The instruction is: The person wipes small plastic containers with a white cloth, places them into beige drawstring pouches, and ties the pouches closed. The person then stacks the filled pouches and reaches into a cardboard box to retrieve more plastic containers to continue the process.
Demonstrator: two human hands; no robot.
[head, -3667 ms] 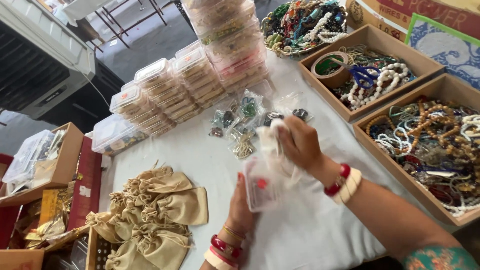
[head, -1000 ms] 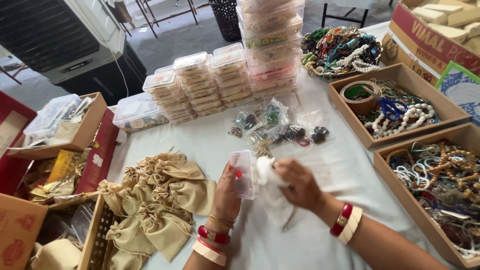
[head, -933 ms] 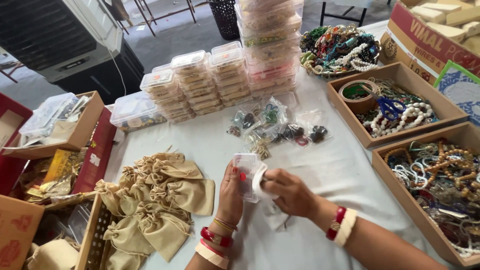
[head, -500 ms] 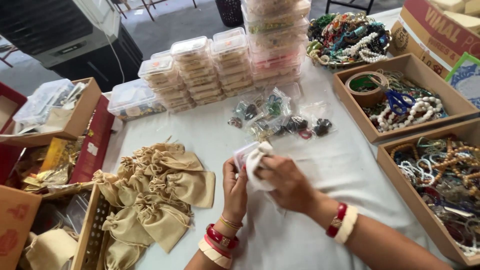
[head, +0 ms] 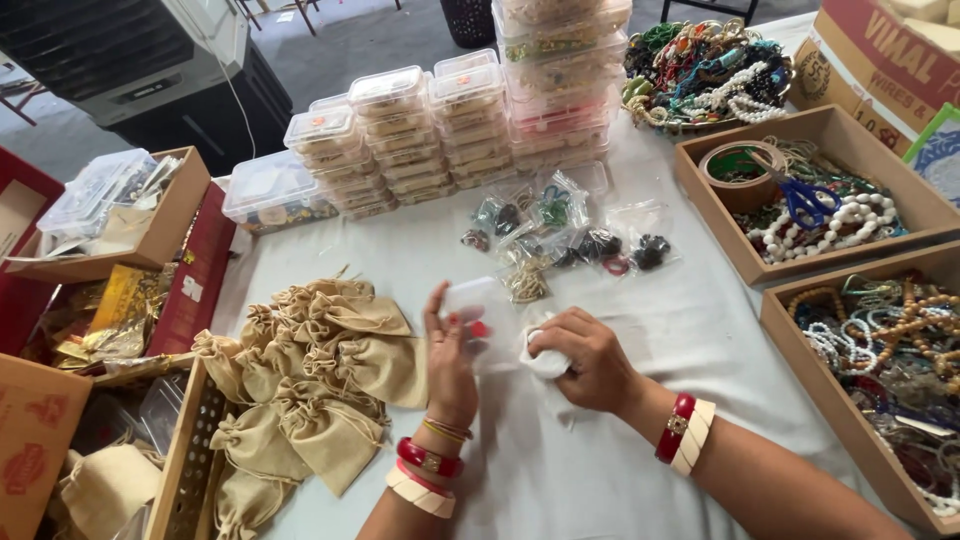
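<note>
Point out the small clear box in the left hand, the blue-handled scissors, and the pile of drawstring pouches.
small clear box point(head: 478, 310), head view, on its see-through front face.
blue-handled scissors point(head: 800, 198), head view, on the blue handles.
pile of drawstring pouches point(head: 330, 365), head view, on a middle beige pouch.

- Bright, even daylight; the white tablecloth point(head: 640, 330) looks nearly washed out.
- Shadows are soft and faint.
- Slight motion blur on the hands (edges bend a little).
</note>
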